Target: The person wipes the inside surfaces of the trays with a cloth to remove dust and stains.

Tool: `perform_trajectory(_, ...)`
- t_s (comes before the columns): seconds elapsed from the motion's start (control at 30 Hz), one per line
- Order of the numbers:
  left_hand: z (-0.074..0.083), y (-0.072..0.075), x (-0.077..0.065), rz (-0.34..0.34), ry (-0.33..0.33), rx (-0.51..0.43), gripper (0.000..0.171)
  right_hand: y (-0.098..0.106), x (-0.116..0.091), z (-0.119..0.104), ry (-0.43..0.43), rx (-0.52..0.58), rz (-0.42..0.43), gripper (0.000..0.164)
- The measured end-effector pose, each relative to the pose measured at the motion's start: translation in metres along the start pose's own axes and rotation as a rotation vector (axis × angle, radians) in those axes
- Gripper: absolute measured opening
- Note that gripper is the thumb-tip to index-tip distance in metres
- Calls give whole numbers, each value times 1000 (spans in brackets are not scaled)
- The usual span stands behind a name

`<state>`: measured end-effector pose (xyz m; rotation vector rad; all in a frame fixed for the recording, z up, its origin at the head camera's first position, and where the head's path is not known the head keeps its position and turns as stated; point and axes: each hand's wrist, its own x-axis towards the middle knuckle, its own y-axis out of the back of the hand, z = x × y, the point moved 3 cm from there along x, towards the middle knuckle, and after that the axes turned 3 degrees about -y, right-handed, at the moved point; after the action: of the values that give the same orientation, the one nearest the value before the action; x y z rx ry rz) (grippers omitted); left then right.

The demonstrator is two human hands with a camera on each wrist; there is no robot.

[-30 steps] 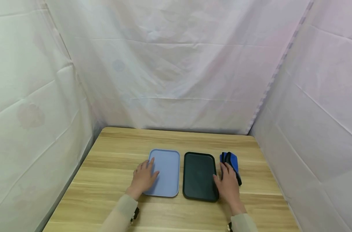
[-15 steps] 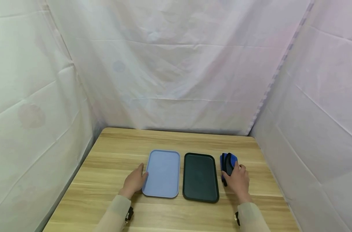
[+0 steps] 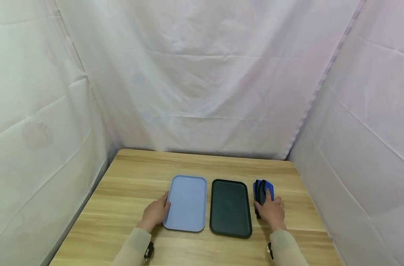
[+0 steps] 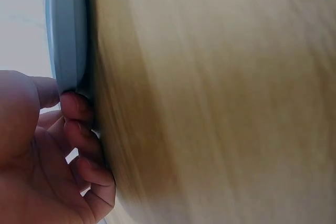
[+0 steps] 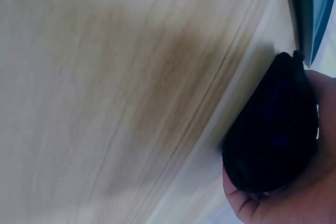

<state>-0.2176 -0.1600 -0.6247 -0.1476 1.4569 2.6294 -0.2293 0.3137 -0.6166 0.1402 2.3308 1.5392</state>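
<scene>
Flat on the table lies a light blue tray (image 3: 187, 203), with a dark green tray (image 3: 230, 208) at its right. My left hand (image 3: 156, 211) pinches the blue tray's left edge. In the left wrist view, its thumb is over the rim and the curled fingers (image 4: 79, 106) are at the underside. Right of the green tray is a folded blue item with black edging (image 3: 261, 192), seemingly fabric. My right hand (image 3: 272, 212) grips its near end, thumb on the left and fingers on the right. In the right wrist view this item (image 5: 270, 129) looks dark and rounded.
The wood-grain table (image 3: 138, 166) meets a pale cloth curtain (image 3: 202, 92) at the back. More cloth hangs along the left and right sides. A narrow gap separates the two trays.
My left hand has drawn back from over the blue tray to its left edge and pinches it. The right hand has shifted right and toward me, from over the folded item to gripping it.
</scene>
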Motion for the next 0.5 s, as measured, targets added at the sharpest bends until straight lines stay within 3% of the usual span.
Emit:
perform_trajectory(0.23,-1,-3,-3,5,11,-15,54,-5,9,9,-23,-6,-22,82)
perform_trajectory(0.5,-2,-1,-1,-13,3,-40,54,1,10,10,32,-24,16,77)
